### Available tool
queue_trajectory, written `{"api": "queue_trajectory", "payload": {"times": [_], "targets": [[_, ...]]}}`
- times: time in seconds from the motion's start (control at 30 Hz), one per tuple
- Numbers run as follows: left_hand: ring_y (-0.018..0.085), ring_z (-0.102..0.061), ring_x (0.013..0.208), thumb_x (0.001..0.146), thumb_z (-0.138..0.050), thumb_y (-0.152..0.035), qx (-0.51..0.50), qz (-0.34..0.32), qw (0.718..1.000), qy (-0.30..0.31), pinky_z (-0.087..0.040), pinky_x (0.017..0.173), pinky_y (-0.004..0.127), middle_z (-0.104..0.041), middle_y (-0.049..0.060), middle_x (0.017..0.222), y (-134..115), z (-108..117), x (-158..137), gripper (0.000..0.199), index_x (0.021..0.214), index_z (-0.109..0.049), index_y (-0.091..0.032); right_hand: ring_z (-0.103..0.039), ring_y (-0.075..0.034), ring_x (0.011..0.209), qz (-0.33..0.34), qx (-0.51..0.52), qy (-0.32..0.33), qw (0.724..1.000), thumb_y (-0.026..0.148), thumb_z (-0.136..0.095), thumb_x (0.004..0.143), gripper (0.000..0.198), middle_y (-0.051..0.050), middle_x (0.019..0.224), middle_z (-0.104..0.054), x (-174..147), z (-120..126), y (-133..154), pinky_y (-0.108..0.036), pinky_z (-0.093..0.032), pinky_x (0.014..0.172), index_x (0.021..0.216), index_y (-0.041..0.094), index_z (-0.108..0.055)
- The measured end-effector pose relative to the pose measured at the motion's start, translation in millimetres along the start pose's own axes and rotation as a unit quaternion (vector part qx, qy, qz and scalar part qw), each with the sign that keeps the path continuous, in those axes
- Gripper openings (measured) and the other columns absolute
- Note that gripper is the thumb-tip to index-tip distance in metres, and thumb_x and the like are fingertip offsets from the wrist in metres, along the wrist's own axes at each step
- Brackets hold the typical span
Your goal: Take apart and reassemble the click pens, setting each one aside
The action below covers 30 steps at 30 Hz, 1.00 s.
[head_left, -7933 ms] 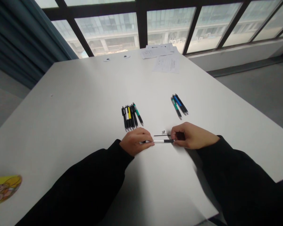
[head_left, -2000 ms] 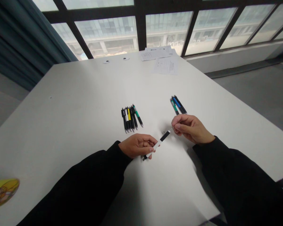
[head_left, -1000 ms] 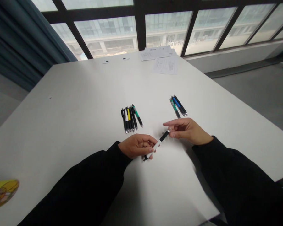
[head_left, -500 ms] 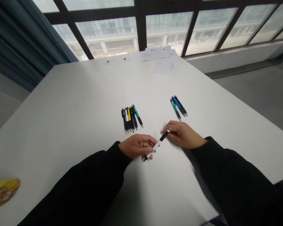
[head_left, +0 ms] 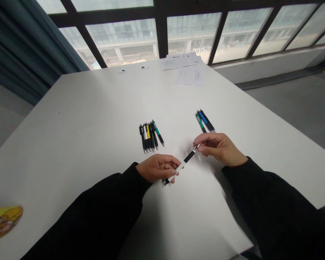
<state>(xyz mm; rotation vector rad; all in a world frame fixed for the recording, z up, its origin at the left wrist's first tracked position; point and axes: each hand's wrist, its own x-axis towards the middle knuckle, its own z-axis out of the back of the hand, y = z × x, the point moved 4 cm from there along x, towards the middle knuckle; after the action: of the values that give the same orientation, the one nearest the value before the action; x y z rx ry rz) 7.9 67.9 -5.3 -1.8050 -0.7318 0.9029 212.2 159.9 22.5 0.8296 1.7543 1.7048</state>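
Observation:
My left hand (head_left: 159, 168) is closed around the white barrel of a pen (head_left: 181, 166) with a black grip, tilted up toward the right. Between the fingertips of my right hand (head_left: 220, 148) is a small silver pen tip (head_left: 197, 146), at the front end of that pen. Whether it is seated on the barrel I cannot tell. Beyond my left hand lies a row of several pens (head_left: 148, 137) with black, white, yellow and green parts. Just past my right hand is a smaller group of pens (head_left: 204, 120), green, blue and black, its near end partly covered.
The white table (head_left: 97, 104) reaches to the window. Papers (head_left: 188, 75) lie at its far edge, with two small white pieces (head_left: 144, 67) to their left. A colourful printed item (head_left: 4, 222) is at the lower left.
My right hand has moved slightly right and up, and a silver tip now shows in its fingers at the pen's front end. My left hand and the pen have stayed put.

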Motion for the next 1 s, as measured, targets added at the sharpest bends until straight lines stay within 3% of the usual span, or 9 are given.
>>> {"api": "queue_trajectory", "payload": {"times": [0.27, 0.5, 1.0], "targets": [[0.013, -0.068, 0.059, 0.076, -0.082, -0.033, -0.008, 0.01, 1.0, 0.001, -0.052, 0.054, 0.02, -0.067, 0.004, 0.074, 2.4, 0.1, 0.4, 0.037, 0.101, -0.068, -0.009, -0.054, -0.013, 0.064, -0.013, -0.049, 0.025, 0.998, 0.034, -0.082, 0.076, 0.022, -0.003, 0.076, -0.067, -1.2, -3.8, 0.8, -0.03, -0.046, 0.061, 0.087, 0.017, -0.075], [0.011, -0.064, 0.051, 0.074, -0.083, -0.036, 0.01, 0.028, 1.0, 0.002, -0.052, 0.051, 0.02, -0.068, 0.004, 0.073, 3.4, -0.2, 0.9, 0.038, 0.097, -0.069, -0.009, -0.051, -0.014, 0.062, -0.005, -0.158, 0.063, 0.985, 0.04, -0.075, 0.083, 0.025, -0.002, 0.068, -0.063, -1.4, -6.6, 2.4, -0.029, -0.04, 0.059, 0.078, 0.016, -0.072], [0.012, -0.067, 0.059, 0.082, -0.076, -0.038, -0.007, 0.014, 0.999, 0.028, -0.053, 0.058, 0.024, -0.068, 0.006, 0.083, 2.2, 1.6, -1.0, 0.039, 0.105, -0.068, -0.008, -0.056, -0.015, 0.067, -0.016, -0.083, 0.051, 0.995, 0.033, -0.08, 0.077, 0.019, -0.002, 0.074, -0.066, -1.1, -7.7, 2.5, -0.03, -0.044, 0.065, 0.085, 0.017, -0.074]]}}
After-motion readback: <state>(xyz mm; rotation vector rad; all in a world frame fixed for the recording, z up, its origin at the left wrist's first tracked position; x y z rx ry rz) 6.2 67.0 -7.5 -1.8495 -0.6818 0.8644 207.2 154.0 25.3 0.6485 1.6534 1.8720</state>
